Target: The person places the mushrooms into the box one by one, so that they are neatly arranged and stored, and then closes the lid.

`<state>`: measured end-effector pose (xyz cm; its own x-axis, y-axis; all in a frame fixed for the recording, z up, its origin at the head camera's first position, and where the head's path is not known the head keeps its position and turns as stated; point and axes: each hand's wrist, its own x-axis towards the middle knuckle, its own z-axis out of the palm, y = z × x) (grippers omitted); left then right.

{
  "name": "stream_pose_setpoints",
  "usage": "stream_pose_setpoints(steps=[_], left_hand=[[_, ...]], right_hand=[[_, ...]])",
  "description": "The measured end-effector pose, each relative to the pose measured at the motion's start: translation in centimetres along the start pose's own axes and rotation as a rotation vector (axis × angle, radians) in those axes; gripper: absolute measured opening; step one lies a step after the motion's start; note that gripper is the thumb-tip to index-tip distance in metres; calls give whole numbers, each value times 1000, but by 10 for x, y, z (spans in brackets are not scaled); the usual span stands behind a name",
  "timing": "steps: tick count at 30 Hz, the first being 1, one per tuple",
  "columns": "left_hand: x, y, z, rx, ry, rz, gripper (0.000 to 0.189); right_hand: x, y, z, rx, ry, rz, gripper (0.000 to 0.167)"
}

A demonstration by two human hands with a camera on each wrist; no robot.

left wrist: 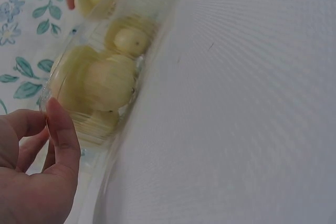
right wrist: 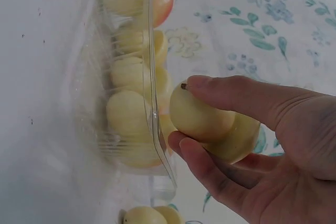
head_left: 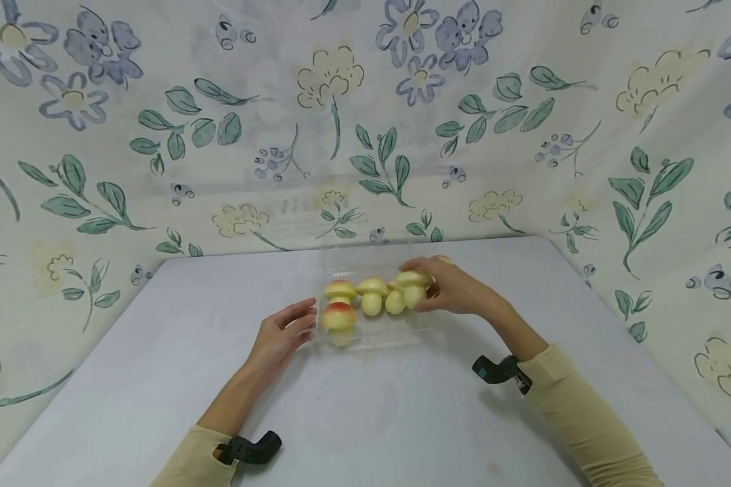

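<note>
A clear plastic box (head_left: pixel 380 339) holds several yellow toy mushrooms, among them a red-capped mushroom (head_left: pixel 338 316) at its left end. My left hand (head_left: pixel 283 335) is at the box's left side; in the left wrist view, thumb and finger pinch its rim (left wrist: pixel 44 106). Over the right part of the box, my right hand (head_left: pixel 453 287) grips a pale yellow mushroom (right wrist: pixel 202 116) between thumb and fingers. That mushroom is above the rim in the right wrist view, its stem end with a dark spot facing the camera. My right fingers partly hide it in the head view.
Behind my right hand, another mushroom (head_left: pixel 445 259) lies outside the box, mostly hidden; the right wrist view shows this mushroom (right wrist: pixel 147 216) at its bottom edge. The white table (head_left: pixel 365 419) meets a floral cloth (head_left: pixel 268 135) at the back and sides.
</note>
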<state>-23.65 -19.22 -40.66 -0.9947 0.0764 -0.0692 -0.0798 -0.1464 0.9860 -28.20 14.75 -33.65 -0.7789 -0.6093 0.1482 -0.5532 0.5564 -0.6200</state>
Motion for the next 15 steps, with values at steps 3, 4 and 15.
stream_pose_setpoints(steps=[3, 4, 15], left_hand=[[0, -1, 0, -2, -2, 7, 53], [1, -1, 0, -2, -3, 9, 53], [0, 0, 0, 1, -4, 0, 53]], right_hand=[[1, -1, 3, 21, -12, -11, 68], [1, -2, 4, 29, -17, -11, 68], [5, -9, 18, 38, -62, -9, 66]])
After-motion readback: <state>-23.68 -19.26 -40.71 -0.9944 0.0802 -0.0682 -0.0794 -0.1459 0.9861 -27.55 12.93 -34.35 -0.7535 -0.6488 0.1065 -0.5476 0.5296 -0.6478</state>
